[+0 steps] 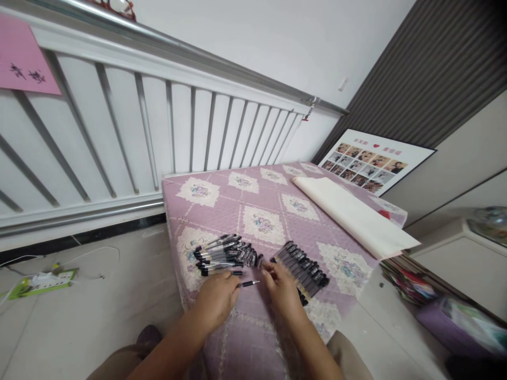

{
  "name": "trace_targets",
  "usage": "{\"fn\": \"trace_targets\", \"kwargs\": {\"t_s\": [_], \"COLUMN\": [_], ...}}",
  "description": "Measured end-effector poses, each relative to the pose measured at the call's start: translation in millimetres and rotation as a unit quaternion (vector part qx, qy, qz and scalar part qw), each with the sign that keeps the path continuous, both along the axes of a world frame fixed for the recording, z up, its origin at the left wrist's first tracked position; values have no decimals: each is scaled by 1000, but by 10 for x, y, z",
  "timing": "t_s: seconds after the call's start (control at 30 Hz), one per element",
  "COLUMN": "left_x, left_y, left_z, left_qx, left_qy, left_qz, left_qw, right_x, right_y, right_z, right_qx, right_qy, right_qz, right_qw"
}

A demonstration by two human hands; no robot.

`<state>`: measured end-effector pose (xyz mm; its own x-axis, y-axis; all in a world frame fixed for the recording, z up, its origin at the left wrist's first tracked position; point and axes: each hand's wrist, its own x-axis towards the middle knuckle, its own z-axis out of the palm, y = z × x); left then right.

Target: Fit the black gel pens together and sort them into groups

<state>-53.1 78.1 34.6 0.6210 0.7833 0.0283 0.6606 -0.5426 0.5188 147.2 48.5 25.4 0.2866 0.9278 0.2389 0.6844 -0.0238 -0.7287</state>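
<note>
A low table with a purple patterned cloth (253, 211) stands in front of me. On it lies a loose heap of several black-tipped pens (224, 253) to the left and a tidy row of several black pens (303, 266) to the right. My left hand (216, 298) is closed round a single pen (249, 284) whose tip sticks out to the right. My right hand (282, 287) rests beside the row of pens with its fingers curled; what they hold, if anything, is hidden.
A roll of cream paper (352, 214) lies across the far right of the table. A framed photo collage (374, 161) leans on the wall behind. A white slatted radiator cover (138, 132) fills the left. A power strip (41, 279) lies on the floor.
</note>
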Motion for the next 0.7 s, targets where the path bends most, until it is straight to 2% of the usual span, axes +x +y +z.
{"fn": "trace_targets", "kwargs": {"t_s": [0.1,0.27,0.4,0.6,0.7], "left_x": [-10,-22,-30,-27,-27], "left_y": [9,14,13,10,1], "left_z": [9,22,18,27,28], "left_qx": [-7,-2,5,-2,-4], "left_qy": [3,12,14,20,25], "left_qz": [4,12,15,12,16], "left_qw": [1000,1000,1000,1000,1000], "right_x": [60,99,88,43,24], "right_y": [208,420,442,366,327], "right_z": [74,105,104,96,58], "right_qx": [-3,-92,-129,-114,-98], "right_qy": [-93,-173,-189,-189,-158], "right_qz": [22,44,67,69,66], "right_qw": [995,980,971,973,980]}}
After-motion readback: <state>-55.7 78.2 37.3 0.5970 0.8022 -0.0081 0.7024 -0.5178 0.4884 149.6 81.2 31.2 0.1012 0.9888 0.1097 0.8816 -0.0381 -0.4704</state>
